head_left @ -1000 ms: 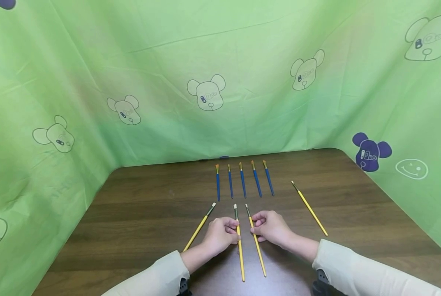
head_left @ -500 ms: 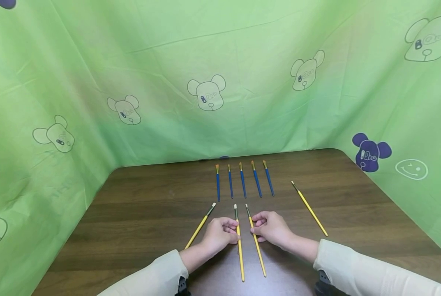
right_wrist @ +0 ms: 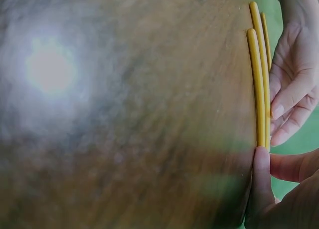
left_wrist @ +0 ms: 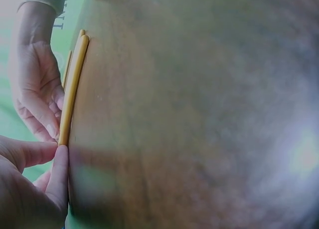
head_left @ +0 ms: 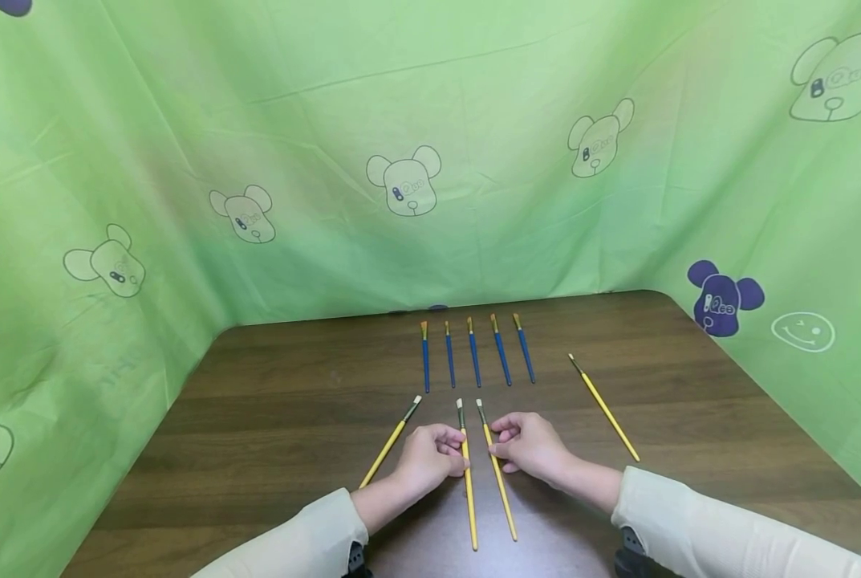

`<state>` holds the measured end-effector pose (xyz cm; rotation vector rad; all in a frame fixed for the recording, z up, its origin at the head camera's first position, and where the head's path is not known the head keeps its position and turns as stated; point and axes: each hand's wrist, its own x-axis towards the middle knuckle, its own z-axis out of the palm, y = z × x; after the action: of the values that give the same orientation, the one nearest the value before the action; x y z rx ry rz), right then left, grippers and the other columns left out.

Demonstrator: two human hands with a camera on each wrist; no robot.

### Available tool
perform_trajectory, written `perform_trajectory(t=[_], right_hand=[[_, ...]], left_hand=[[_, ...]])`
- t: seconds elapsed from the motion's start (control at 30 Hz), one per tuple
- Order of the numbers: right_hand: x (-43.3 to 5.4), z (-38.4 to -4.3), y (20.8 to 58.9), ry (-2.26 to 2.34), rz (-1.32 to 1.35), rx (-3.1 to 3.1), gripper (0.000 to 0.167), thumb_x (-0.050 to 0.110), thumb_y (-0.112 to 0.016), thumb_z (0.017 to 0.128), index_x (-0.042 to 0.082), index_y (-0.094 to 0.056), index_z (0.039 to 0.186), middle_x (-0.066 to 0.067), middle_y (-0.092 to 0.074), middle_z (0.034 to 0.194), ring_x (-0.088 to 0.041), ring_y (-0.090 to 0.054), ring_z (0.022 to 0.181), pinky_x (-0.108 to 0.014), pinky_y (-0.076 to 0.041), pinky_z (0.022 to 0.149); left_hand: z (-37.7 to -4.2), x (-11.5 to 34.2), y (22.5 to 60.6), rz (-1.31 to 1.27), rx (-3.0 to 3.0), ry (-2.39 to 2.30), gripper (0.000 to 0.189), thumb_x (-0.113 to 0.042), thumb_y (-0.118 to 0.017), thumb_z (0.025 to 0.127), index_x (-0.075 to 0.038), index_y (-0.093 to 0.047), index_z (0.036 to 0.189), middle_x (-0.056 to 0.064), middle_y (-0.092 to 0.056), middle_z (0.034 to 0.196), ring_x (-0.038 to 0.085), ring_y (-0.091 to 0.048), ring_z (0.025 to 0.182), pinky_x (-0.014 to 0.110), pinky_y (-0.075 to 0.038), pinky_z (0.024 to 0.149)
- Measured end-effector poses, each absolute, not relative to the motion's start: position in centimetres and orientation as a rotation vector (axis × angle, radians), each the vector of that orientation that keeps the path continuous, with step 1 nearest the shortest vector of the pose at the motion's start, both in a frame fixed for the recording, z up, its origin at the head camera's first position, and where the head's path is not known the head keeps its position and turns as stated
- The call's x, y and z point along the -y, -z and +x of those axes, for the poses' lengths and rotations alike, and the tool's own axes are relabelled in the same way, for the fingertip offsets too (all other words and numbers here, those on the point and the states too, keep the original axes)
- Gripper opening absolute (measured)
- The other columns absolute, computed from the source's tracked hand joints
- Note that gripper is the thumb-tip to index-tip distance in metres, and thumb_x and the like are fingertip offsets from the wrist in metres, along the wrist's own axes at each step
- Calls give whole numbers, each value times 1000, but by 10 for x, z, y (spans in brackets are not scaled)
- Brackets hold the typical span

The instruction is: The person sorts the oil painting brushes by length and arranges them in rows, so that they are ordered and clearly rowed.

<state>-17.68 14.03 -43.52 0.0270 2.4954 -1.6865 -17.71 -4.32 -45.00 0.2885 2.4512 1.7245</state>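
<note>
My left hand [head_left: 424,459] pinches a yellow-handled paintbrush [head_left: 471,514] with pale bristles pointing away from me. Beside it, a second yellow-handled paintbrush [head_left: 505,502] is held by my right hand [head_left: 534,446], thumb and finger at its side. The two brushes lie nearly parallel, a narrow gap between them, closer at the bristle ends. In the left wrist view, the thumb and a fingertip close on the yellow handle [left_wrist: 75,84]. The right wrist view has the thumb pressed against its brush handle [right_wrist: 255,79]. Another yellow paintbrush [head_left: 387,453] slants by my left hand, its lower end hidden behind the wrist.
Several blue-handled paintbrushes [head_left: 474,361] stand in a row at the back of the brown wooden table [head_left: 293,401]. A further yellow paintbrush [head_left: 607,411] lies slanted at the right. Green printed cloth [head_left: 314,265] surrounds the table's back and sides.
The paintbrush at my right hand has shifted slightly left, toward the one in my left hand. My left hand and its brush stay in place.
</note>
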Motion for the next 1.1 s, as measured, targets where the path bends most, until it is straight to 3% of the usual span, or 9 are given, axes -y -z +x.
perform_trajectory(t=[0.3, 0.53, 0.83, 1.1], right_hand=[[-143, -177, 433, 1723, 1, -2439, 31, -12, -71, 76, -15, -61, 105, -14, -56, 85, -19, -60, 66, -36, -58, 57], [-156, -180, 429, 1811, -10, -2329, 34, -9, -69, 81, -15, -58, 112, -15, -57, 91, -20, -62, 74, -35, -58, 65], [-185, -185, 418, 1817, -127, -2308, 36, -5, -67, 86, -18, -54, 117, -15, -59, 95, -25, -64, 82, -34, -58, 70], [-216, -195, 415, 1801, -208, -2327, 41, 1, -68, 88, -18, -52, 120, -14, -60, 95, -25, -64, 85, -35, -58, 72]], left_hand=[[-177, 45, 449, 234, -2305, -1846, 26, 14, -75, 69, 6, -67, 93, 7, -65, 79, 13, -62, 69, 27, -57, 61], [-181, 60, 444, 202, -2049, -1965, 32, 17, -69, 74, 13, -62, 105, 15, -63, 90, 18, -63, 75, 34, -58, 69], [-193, 97, 430, 267, -1989, -1978, 38, 11, -68, 81, 18, -56, 116, 28, -60, 105, 22, -66, 81, 37, -58, 74], [-202, 127, 426, 313, -2020, -1919, 39, 6, -69, 84, 18, -55, 118, 28, -61, 107, 21, -66, 85, 38, -57, 75]])
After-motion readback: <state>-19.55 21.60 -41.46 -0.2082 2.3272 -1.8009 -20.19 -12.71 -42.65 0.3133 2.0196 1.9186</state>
